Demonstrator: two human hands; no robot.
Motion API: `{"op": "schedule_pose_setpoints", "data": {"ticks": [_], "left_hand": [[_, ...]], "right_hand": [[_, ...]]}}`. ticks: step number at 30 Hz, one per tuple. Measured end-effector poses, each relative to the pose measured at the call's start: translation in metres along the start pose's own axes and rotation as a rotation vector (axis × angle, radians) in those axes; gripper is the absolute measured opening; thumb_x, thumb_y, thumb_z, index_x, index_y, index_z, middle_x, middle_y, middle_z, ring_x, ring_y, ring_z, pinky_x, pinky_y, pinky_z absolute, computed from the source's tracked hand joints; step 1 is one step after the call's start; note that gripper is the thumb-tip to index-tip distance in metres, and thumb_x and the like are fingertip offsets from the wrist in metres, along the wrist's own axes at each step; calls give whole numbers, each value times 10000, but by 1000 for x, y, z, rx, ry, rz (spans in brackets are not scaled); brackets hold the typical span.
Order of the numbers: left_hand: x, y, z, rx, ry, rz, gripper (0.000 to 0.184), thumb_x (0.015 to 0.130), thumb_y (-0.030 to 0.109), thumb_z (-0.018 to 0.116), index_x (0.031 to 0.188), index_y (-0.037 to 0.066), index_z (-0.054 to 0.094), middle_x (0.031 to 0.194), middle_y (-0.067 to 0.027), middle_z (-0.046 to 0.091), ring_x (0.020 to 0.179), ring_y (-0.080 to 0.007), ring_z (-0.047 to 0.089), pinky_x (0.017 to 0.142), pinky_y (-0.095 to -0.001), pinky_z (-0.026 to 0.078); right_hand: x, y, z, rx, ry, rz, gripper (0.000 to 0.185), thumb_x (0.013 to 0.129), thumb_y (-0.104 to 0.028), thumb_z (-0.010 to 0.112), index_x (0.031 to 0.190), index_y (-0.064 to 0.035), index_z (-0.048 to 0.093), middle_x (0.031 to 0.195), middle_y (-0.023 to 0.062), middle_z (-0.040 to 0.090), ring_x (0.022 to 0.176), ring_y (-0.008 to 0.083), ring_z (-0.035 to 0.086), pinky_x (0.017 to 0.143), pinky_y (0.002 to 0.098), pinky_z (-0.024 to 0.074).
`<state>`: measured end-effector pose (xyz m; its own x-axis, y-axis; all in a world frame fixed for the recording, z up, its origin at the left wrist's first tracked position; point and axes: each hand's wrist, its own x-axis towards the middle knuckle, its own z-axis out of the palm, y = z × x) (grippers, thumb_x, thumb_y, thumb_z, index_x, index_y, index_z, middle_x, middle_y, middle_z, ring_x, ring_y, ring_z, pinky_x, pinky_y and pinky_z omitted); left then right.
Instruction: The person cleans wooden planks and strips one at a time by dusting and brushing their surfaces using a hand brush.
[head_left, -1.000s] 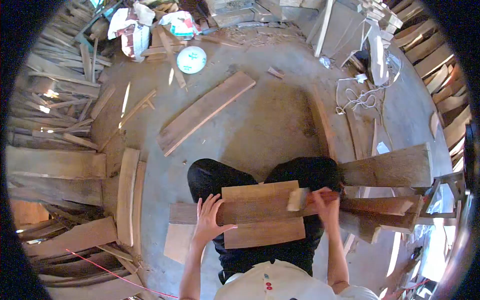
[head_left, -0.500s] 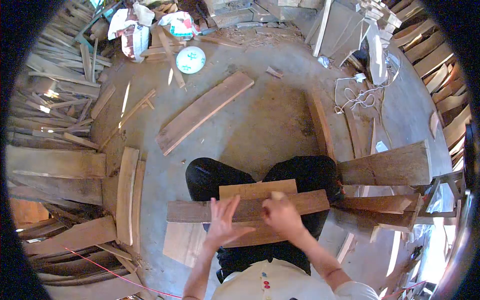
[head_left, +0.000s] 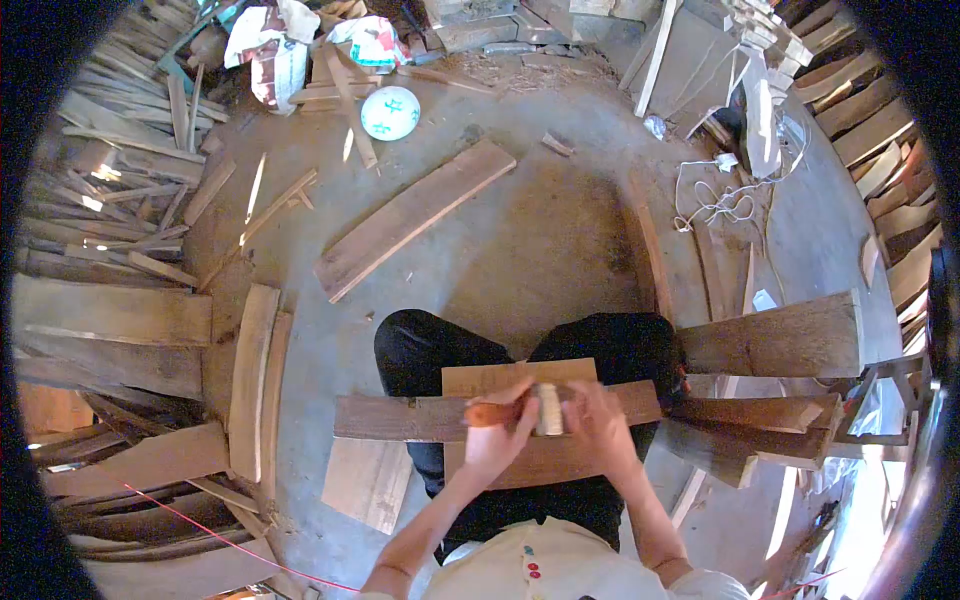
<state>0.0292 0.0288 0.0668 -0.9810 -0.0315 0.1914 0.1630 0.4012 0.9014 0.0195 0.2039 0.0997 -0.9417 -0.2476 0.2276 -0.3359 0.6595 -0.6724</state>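
A long dark board (head_left: 385, 418) lies crosswise over a wider, lighter board (head_left: 520, 470) on the lap. Above the long board is a brush (head_left: 548, 410) with pale bristles and an orange-brown handle. My left hand (head_left: 498, 435) is wrapped round the brush's handle, with the bristles to its right. Close to the right side of the bristles is my right hand (head_left: 598, 425), blurred by motion; whether it touches the brush cannot be made out. Another light board (head_left: 367, 483) lies on the floor at the left.
A plank (head_left: 415, 220) lies on the floor ahead, near a white round object (head_left: 390, 113). Boards (head_left: 770, 335) stand close at the right. Upright boards (head_left: 252, 385) are at the left. A white cable (head_left: 715, 205) lies coiled at the right.
The brush went from my right hand at the right end of the board to the middle, and my left hand now holds it. Both hands have come closer together.
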Motion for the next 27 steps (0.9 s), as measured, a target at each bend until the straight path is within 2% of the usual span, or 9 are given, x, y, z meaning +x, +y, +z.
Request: {"op": "schedule_pose_setpoints", "data": {"ticks": [2, 5, 6, 9, 10, 15, 17, 24, 27], "left_hand": [[1, 7, 21, 134, -43, 132, 236, 840, 177, 652, 1035, 43, 656, 867, -90, 688, 773, -233, 659, 751, -354, 493], [-2, -6, 52, 131, -78, 86, 204, 843, 189, 643, 994, 54, 669, 834, -76, 691, 759, -216, 658, 739, -349, 490], [-3, -6, 55, 73, -147, -110, 244, 858, 302, 597, 1009, 121, 662, 993, -8, 678, 898, -192, 612, 874, -398, 310], [-4, -13, 42, 277, -161, -39, 224, 846, 290, 612, 965, 110, 668, 931, -5, 686, 858, -216, 619, 890, -404, 292], [-6, -22, 37, 198, -95, -66, 161, 861, 213, 614, 897, 66, 668, 814, -32, 680, 744, -208, 626, 818, -400, 383], [-26, -41, -44, -162, 158, -298, 135, 917, 98, 562, 898, -15, 634, 747, -52, 640, 615, -93, 585, 517, -254, 470], [-20, -35, -90, -254, 263, -474, 172, 928, 113, 548, 881, -34, 626, 717, -46, 628, 620, -84, 577, 561, -259, 492], [-25, -89, -203, 489, 700, -517, 292, 872, 208, 623, 729, -46, 613, 725, -142, 637, 628, -199, 614, 567, -343, 476], [-18, -94, -216, 876, 732, -320, 306, 871, 219, 624, 727, -51, 608, 665, -152, 616, 618, -215, 612, 560, -336, 469]], "right_hand": [[-2, 11, -16, -98, 13, 74, 233, 824, -48, 599, 1051, -29, 550, 870, 140, 554, 765, 313, 541, 692, 403, 429], [-7, 25, -28, -137, 80, 152, 198, 822, -39, 587, 1019, -34, 563, 870, 137, 559, 758, 315, 544, 691, 393, 427], [-9, 28, -30, -127, 103, 189, 189, 821, -37, 585, 1009, -35, 568, 870, 137, 561, 757, 314, 545, 689, 388, 427], [-10, 36, -28, -138, 164, 211, 156, 817, -32, 590, 972, -30, 583, 839, 136, 563, 738, 298, 550, 679, 375, 430], [-10, 39, -27, -148, 164, 213, 141, 817, -31, 590, 958, -26, 586, 831, 135, 566, 732, 295, 552, 677, 374, 431], [-11, 66, -16, -135, 133, 271, 31, 828, -71, 583, 851, -55, 595, 801, 122, 568, 757, 324, 536, 685, 426, 424], [-13, 81, -15, -210, 170, 234, 21, 818, -75, 590, 829, -59, 583, 795, 109, 565, 750, 315, 539, 675, 421, 415], [-25, 136, -12, -369, 261, 312, 43, 825, -88, 575, 859, -63, 564, 876, 103, 549, 864, 310, 516, 760, 429, 395], [-27, 141, -4, -451, 331, 265, 51, 829, -100, 572, 856, -58, 562, 877, 100, 546, 869, 305, 514, 772, 425, 395]]}}
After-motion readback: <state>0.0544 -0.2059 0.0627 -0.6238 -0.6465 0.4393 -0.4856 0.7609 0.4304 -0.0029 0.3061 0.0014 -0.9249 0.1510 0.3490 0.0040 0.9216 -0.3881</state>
